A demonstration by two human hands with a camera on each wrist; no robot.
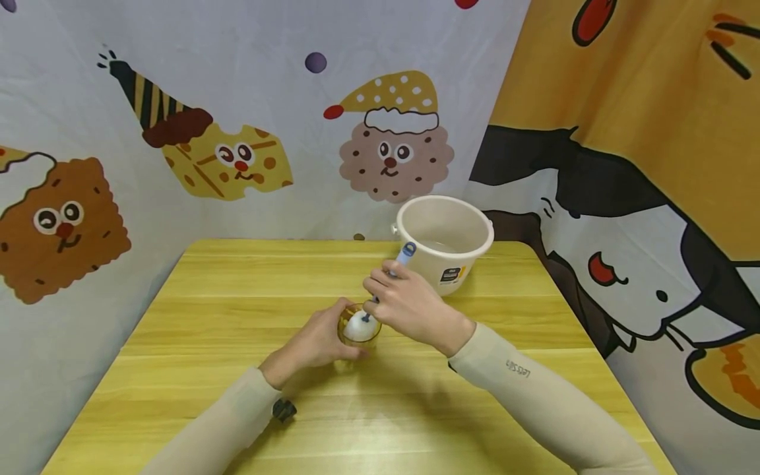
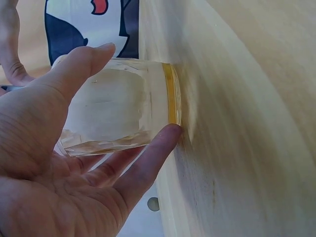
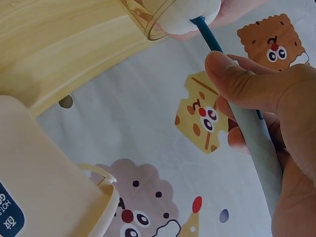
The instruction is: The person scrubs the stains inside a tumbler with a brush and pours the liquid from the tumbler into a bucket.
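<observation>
My left hand [image 1: 317, 340] grips a clear amber-tinted drinking glass [image 2: 113, 103], thumb on one side and fingers on the other. The glass stands upright, its base right at the wooden tabletop. From the right, my right hand [image 1: 410, 307] holds a cup brush by its blue-grey handle [image 3: 260, 165], thumb and fingers wrapped along it. The handle's looped end [image 1: 408, 249] points up and away. At its lower end, a white sponge head [image 1: 359, 327] sits in the mouth of the glass; its underside is seen only through the glass wall.
A cream bucket [image 1: 436, 254] with a dark label stands behind my right hand, near the table's back edge. The wooden table [image 1: 237, 290] meets a cartoon-printed cloth [image 1: 267, 72] at the back. A small dark object [image 1: 284, 410] shows at my left wrist.
</observation>
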